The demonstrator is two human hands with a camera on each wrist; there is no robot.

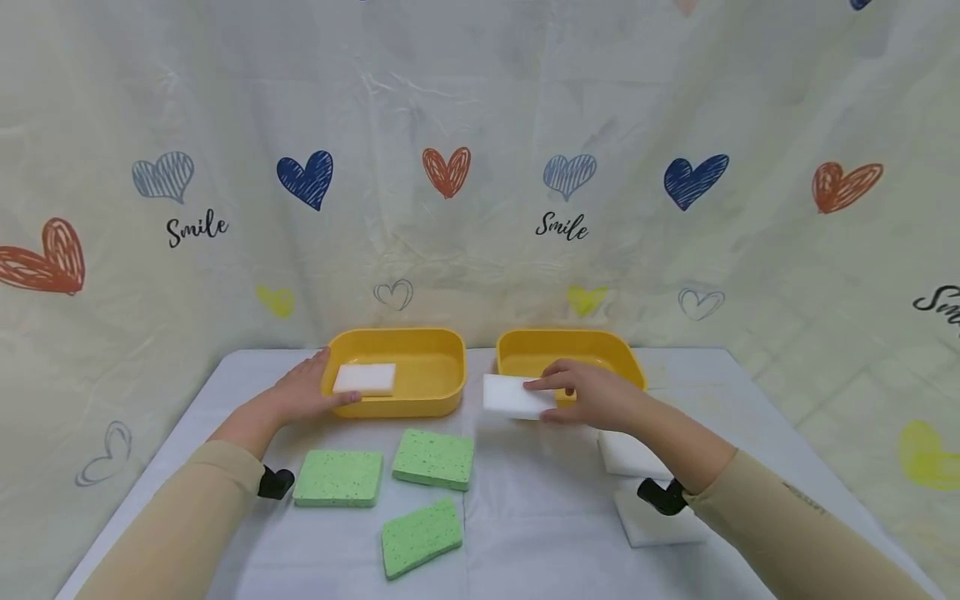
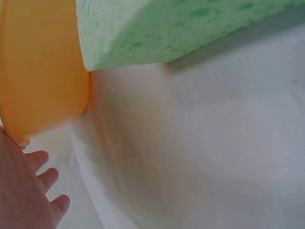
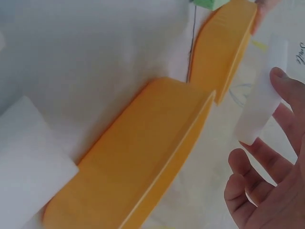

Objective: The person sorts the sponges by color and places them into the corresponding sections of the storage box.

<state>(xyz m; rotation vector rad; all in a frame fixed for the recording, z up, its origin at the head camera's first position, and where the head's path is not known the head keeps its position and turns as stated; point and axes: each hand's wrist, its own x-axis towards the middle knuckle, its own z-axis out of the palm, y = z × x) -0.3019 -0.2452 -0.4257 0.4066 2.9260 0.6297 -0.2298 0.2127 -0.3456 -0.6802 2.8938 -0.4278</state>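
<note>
My right hand pinches a white sponge between thumb and fingers, lifted at the front of the right yellow tray. In the right wrist view the held white sponge stands away from the trays, with the thumb on its near face. At the left yellow tray rests my left hand, fingers extended along the left side and thumb at the front rim. Another white sponge lies inside that tray. The left wrist view shows spread fingertips beside the tray wall.
Three green sponges, one left, one behind and one nearest, lie before the left tray. Two white items, a farther one and a nearer one, lie partly under my right forearm. A patterned curtain hangs behind the table.
</note>
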